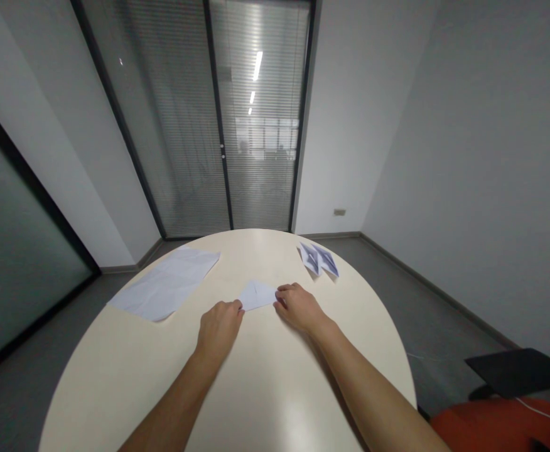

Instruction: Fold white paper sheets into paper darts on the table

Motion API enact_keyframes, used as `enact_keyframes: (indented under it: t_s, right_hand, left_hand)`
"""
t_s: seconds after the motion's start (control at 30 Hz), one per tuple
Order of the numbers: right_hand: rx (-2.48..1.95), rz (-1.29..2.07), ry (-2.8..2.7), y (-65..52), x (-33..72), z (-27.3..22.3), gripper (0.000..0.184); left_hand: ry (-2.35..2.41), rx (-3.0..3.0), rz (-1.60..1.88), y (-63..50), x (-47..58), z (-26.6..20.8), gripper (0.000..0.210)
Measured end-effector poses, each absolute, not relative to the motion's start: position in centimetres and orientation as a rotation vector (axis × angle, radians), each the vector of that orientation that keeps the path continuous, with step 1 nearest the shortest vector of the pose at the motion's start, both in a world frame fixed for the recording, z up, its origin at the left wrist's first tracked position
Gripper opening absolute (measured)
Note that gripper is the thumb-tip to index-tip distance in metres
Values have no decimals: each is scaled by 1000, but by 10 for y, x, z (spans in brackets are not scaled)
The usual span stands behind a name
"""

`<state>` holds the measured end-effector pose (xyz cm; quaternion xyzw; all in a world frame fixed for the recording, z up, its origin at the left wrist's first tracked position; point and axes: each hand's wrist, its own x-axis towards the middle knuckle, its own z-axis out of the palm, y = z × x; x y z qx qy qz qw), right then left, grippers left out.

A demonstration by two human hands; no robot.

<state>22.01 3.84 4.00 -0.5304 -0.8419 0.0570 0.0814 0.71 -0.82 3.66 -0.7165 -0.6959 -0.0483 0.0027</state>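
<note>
A small folded piece of white paper lies flat near the middle of a round cream table. My left hand pinches its left corner with curled fingers. My right hand presses on its right edge, fingers bent onto the paper. Both forearms reach in from the bottom of the view.
A creased flat sheet of white paper lies at the table's left. A folded paper object with dark print sits at the far right edge. A red chair and a dark seat stand at lower right. Glass doors with blinds are behind.
</note>
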Motion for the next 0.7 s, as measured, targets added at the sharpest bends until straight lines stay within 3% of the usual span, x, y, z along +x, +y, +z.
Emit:
enact_keyframes:
  t_s: [0.7]
  right_hand:
    - [-1753,116,-2445,43,218,39,24]
  left_hand:
    - [-2186,-2226,-175,-6,5,30,32]
